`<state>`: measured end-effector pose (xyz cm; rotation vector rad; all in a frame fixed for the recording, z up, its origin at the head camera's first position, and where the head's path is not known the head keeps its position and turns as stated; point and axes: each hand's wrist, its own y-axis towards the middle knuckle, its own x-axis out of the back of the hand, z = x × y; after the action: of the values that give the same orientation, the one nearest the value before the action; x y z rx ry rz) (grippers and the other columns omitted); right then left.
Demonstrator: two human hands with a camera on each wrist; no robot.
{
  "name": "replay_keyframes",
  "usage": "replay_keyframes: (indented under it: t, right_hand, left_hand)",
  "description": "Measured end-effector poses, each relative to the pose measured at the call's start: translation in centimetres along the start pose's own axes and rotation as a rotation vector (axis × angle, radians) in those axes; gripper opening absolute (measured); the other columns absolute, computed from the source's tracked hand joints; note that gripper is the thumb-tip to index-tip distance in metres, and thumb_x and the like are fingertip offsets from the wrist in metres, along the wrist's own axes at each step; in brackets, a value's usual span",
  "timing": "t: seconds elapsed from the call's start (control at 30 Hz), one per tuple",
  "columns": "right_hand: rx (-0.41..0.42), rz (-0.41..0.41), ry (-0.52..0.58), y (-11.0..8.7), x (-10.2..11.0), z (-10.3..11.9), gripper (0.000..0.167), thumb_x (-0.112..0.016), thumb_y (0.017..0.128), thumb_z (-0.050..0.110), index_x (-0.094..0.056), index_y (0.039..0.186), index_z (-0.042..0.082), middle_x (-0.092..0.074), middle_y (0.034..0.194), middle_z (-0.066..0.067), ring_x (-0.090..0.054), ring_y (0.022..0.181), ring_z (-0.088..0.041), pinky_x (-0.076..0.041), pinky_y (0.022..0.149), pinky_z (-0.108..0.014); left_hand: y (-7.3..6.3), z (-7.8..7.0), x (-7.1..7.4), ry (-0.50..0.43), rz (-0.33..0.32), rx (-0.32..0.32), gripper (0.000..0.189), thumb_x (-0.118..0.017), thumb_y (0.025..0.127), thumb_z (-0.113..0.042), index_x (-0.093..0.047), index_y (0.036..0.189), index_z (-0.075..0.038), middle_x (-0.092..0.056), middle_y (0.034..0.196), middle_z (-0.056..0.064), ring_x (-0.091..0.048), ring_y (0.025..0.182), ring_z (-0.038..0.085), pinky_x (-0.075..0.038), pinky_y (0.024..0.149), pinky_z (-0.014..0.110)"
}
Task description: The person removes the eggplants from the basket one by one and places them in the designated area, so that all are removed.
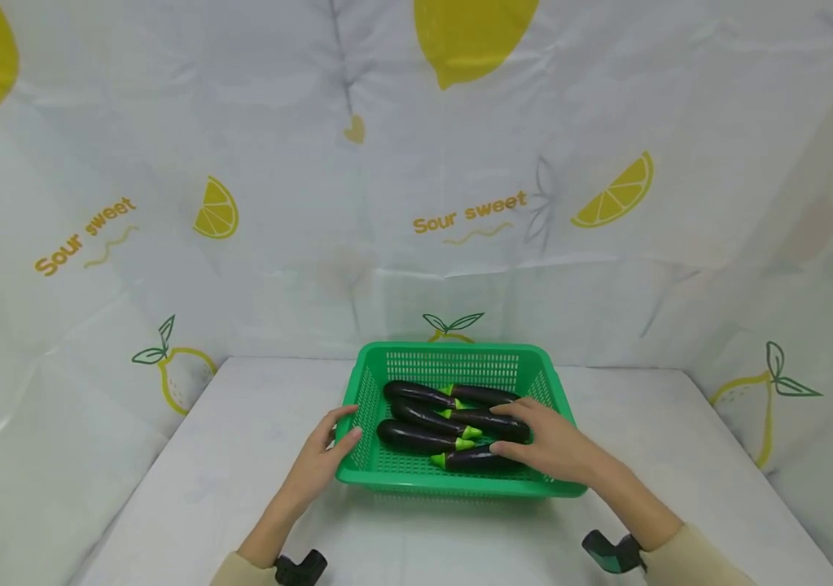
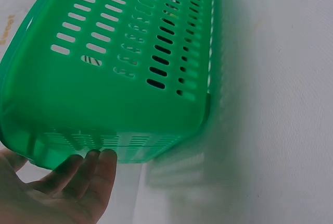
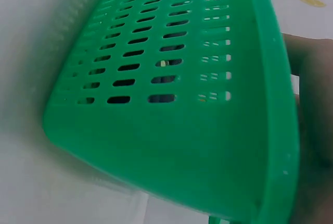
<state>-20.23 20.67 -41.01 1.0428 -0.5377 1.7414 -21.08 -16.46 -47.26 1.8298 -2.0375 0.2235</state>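
A green plastic basket [image 1: 460, 486] with slotted walls holds several dark purple eggplants [image 1: 416, 437] with bright green caps. At its left rim my left hand [image 1: 323, 456] holds on, thumb lapping over the edge. The left wrist view shows that hand's fingertips [image 2: 106, 156] against the outer wall below the rim. Inside the basket on the right, my right hand [image 1: 551, 443] grips the blunt end of one eggplant [image 1: 478, 421], thumb on the near side and fingers on the far side. In the right wrist view, the basket wall [image 3: 156, 140] hides most of that grip.
A white cloth covers the table [image 1: 203, 488] beneath the basket. Behind and at both sides hangs a white curtain [image 1: 299, 268] with lemon prints and lettering. Another eggplant [image 1: 475, 460] lies along the near wall, just under the right thumb.
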Motion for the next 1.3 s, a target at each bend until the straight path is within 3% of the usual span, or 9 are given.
replay_keyframes:
  t: [0.17, 0.37, 0.83, 1.0, 1.13, 1.3]
  right_hand:
    - [-0.003, 0.057, 0.047, 1.0, -0.6, -0.3, 0.06, -0.072, 0.093, 0.045, -0.061, 0.138, 0.007, -0.057, 0.139, -0.017, -0.053, 0.128, -0.04, -0.044, 0.101, -0.062]
    - [0.024, 0.107, 0.08, 2.0, -1.0, -0.6, 0.057, -0.075, 0.092, 0.041, -0.063, 0.134, 0.005, -0.063, 0.128, -0.014, -0.06, 0.114, -0.035, -0.049, 0.093, -0.056]
    - [-0.046, 0.224, 0.154, 2.6, -2.0, -1.1, 0.059, -0.079, 0.088, 0.032, -0.061, 0.132, -0.003, -0.065, 0.119, -0.018, -0.06, 0.108, -0.036, -0.05, 0.09, -0.056]
    - [-0.087, 0.266, 0.156, 2.7, -2.4, -1.2, 0.058, -0.081, 0.086, 0.028, -0.061, 0.133, -0.001, -0.065, 0.119, -0.018, -0.06, 0.108, -0.036, -0.049, 0.092, -0.059]
    - [-0.121, 0.28, 0.144, 2.9, -2.7, -1.1, 0.055, -0.084, 0.083, 0.023, -0.064, 0.13, 0.002, -0.065, 0.118, -0.017, -0.061, 0.107, -0.035, -0.048, 0.093, -0.06]
    - [-0.107, 0.268, 0.149, 3.1, -2.9, -1.4, 0.051, -0.086, 0.08, 0.017, -0.067, 0.125, 0.002, -0.067, 0.115, -0.015, -0.062, 0.106, -0.035, -0.049, 0.092, -0.058]
  left_hand:
    - [0.2, 0.2, -0.1, -0.031, -0.005, 0.009, 0.05, -0.06, 0.103, -0.036, -0.05, 0.148, -0.015, -0.037, 0.159, 0.019, -0.029, 0.147, 0.047, -0.025, 0.113, 0.067]
    - [0.2, 0.3, -0.3, -0.045, -0.013, 0.017, 0.049, -0.06, 0.103, -0.036, -0.051, 0.147, -0.015, -0.038, 0.159, 0.018, -0.024, 0.151, 0.041, -0.019, 0.117, 0.062]
    - [0.1, 0.2, -0.3, -0.032, -0.012, 0.014, 0.046, -0.058, 0.105, -0.03, -0.051, 0.148, -0.015, -0.038, 0.159, 0.018, -0.023, 0.151, 0.039, -0.019, 0.118, 0.06]
    - [0.1, 0.2, -0.3, -0.036, -0.01, 0.014, 0.046, -0.058, 0.105, -0.03, -0.051, 0.148, -0.015, -0.038, 0.159, 0.019, -0.022, 0.152, 0.039, -0.019, 0.118, 0.059]
    - [0.2, 0.3, -0.4, -0.044, -0.011, 0.019, 0.045, -0.058, 0.105, -0.03, -0.051, 0.148, -0.015, -0.038, 0.159, 0.018, -0.022, 0.152, 0.039, -0.019, 0.118, 0.059]
    - [0.2, 0.4, -0.5, -0.047, -0.017, 0.021, 0.045, -0.058, 0.105, -0.03, -0.052, 0.147, -0.016, -0.039, 0.159, 0.017, -0.022, 0.152, 0.038, -0.019, 0.119, 0.059]
